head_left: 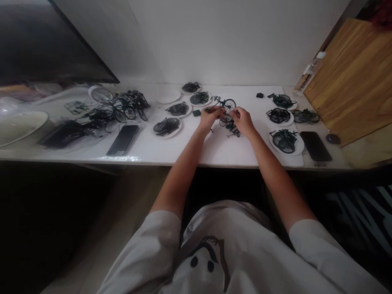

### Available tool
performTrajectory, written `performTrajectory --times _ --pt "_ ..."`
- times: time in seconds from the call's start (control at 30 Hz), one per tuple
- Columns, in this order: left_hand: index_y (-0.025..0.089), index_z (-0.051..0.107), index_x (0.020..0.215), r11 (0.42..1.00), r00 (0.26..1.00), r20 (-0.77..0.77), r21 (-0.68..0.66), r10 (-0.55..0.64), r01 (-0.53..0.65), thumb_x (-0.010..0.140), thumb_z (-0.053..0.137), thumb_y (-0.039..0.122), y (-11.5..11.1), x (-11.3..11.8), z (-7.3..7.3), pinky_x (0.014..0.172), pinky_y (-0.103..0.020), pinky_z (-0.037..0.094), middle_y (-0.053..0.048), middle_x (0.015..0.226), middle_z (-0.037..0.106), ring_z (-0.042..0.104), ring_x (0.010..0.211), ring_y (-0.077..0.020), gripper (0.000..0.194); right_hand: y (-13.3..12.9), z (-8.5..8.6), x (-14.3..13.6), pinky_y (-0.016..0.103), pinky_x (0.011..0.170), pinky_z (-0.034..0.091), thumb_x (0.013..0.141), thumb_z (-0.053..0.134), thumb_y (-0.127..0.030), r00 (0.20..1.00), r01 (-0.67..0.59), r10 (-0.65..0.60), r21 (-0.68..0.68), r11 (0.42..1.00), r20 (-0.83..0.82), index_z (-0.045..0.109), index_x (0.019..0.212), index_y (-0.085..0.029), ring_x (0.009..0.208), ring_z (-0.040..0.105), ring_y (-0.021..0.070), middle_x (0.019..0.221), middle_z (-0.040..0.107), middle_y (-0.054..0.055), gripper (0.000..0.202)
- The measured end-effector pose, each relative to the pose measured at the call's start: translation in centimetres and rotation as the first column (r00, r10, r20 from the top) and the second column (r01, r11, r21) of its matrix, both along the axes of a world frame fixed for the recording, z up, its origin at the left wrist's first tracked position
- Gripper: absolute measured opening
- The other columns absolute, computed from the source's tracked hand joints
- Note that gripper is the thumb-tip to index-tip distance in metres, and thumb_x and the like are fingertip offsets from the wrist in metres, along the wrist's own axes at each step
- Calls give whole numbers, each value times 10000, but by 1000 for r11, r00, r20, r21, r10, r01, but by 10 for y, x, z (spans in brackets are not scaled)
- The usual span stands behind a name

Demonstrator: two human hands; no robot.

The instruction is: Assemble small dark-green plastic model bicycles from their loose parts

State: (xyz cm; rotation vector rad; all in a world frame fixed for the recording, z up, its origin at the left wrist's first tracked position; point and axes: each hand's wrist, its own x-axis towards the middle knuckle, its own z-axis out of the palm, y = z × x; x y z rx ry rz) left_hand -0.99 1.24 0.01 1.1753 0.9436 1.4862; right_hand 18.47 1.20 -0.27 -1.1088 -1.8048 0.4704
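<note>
A small dark model bicycle (229,105) is held up over the white board in the middle of the table. My left hand (210,117) grips its frame from the left, fingers closed round it. At the right, my right hand (241,119) pinches at the bicycle close to the spoked wheel, its fingers closed. More dark bicycle parts (233,130) lie on the board just below and between my hands. A small dark green piece (196,113) sits left of my left hand.
White plates of dark parts stand at left (167,127) and right (286,141). Assembled model bicycles (130,104) cluster farther left. A phone (123,140) lies left, another (315,145) right. A bottle (309,73) leans by the wooden board (355,81); a bowl (21,124) is far left.
</note>
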Motion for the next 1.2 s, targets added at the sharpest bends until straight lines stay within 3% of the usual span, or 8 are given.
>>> performTrajectory --times 0.33,0.53,0.7,0.87,1.2 --pt "168 794 882 1000 999 -54 10 -2 2 643 1007 488 3 2 -5 832 -347 647 -40 813 782 753 767 -173 453 -1 0 1 357 780 424 1027 649 -630 999 31 -31 8 999 -18 548 879 -259 744 484 192 769 533 -17 413" --pt "166 792 844 989 987 -133 110 -86 101 644 1035 421 4 1 -9 809 -316 610 -34 833 773 719 768 -155 406 -1 2 -1 366 796 451 993 661 -721 993 75 -73 10 997 -95 550 892 -266 779 508 199 819 578 3 479" --pt "178 774 819 983 984 -151 141 -98 119 603 1048 408 2 1 -8 785 -297 592 -15 816 759 678 744 -135 418 -8 10 -1 357 761 431 996 670 -752 991 93 -91 10 996 -100 560 905 -265 730 449 184 739 455 -37 507" --pt "185 802 854 982 984 -152 145 -95 117 624 1034 488 -2 1 -2 800 -300 601 -15 820 773 684 757 -142 446 -9 10 -1 355 755 442 966 700 -795 989 83 -80 14 996 -125 583 1070 -277 698 423 181 745 361 -64 541" --pt "188 811 862 987 992 -108 134 -71 85 603 1047 491 -6 3 1 817 -316 608 -17 816 777 704 769 -156 463 -2 1 -1 406 825 520 976 684 -805 984 103 -100 8 995 -144 567 1392 -267 753 518 215 804 444 -43 690"
